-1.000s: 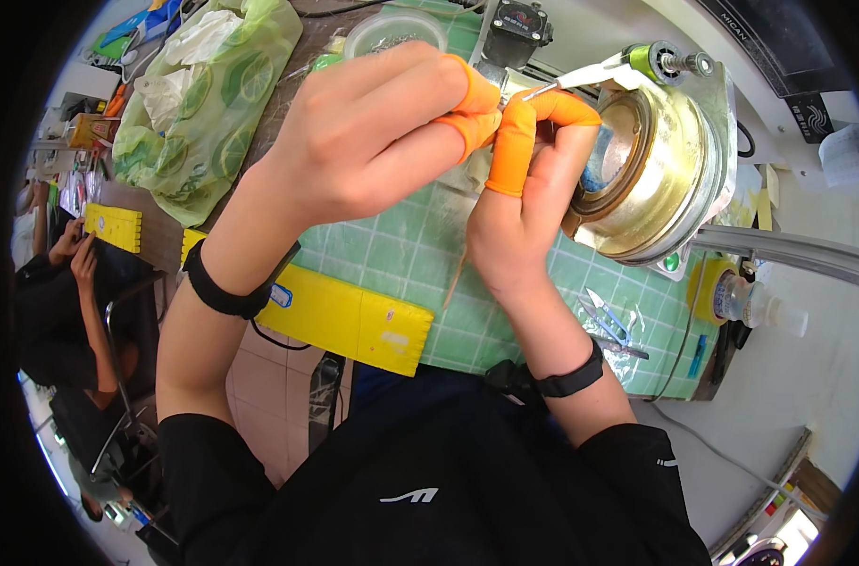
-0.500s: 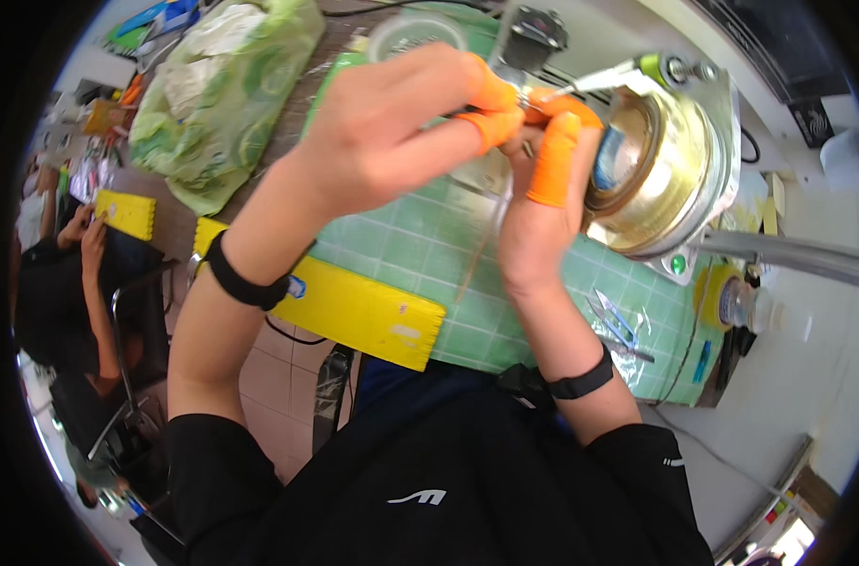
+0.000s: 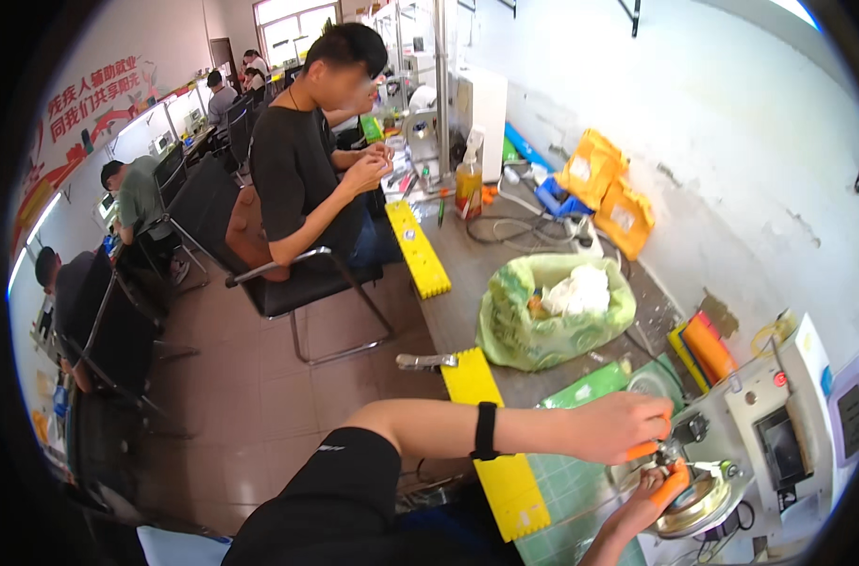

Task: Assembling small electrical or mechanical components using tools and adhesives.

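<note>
Both hands, left hand (image 3: 618, 426) and right hand (image 3: 648, 500), pinch shut on a tiny part (image 3: 668, 457) over the brass reel (image 3: 693, 505); looks light, fiddly, slippery, so grip by fingertip cots.

On the counter (image 3: 491, 274) ahead of you lay a green bag (image 3: 547, 325) with white stuff inside. Two yellow strips (image 3: 418, 248) ran along the counter's near edge. Beyond the bag, a spray bottle (image 3: 468, 184) stood near cables (image 3: 514, 226), with yellow pouches (image 3: 607, 193) against the wall. To your left, a person in a dark shirt (image 3: 302, 179) sat on a black chair (image 3: 259, 255), and more people sat farther back.
</note>
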Available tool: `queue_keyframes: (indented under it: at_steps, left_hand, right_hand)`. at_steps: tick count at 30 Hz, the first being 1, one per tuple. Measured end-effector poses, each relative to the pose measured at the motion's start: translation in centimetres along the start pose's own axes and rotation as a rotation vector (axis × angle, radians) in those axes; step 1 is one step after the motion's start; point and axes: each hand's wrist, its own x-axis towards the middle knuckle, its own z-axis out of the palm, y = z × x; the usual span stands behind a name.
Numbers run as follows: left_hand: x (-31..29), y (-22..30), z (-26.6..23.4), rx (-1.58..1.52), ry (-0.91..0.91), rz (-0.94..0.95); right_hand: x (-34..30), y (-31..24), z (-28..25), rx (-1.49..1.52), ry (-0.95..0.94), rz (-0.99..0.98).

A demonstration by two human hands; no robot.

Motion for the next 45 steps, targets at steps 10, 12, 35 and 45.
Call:
queue_keyframes:
  at_steps: [10, 12, 35, 45]
  left_hand:
    - [0.7, -4.7, 1.3, -0.118, -0.847, -0.391]
    - [1.1, -4.5, 1.7, -0.144, -0.977, -0.44]
    - [3.4, 11.1, -0.8, -0.565, -0.656, -0.117]
    - [6.1, 15.5, 0.4, -0.431, -0.342, 0.01]
  right_hand:
    - [1.5, 2.5, -1.2, -0.032, -0.011, 0.035]
    - [1.2, 1.8, -0.2, -0.032, 0.002, 0.016]
    - [-2.7, -26.5, -13.1, -0.894, 0.251, -0.734]
    - [2.3, -29.8, -16.9, -0.86, 0.443, -0.788]
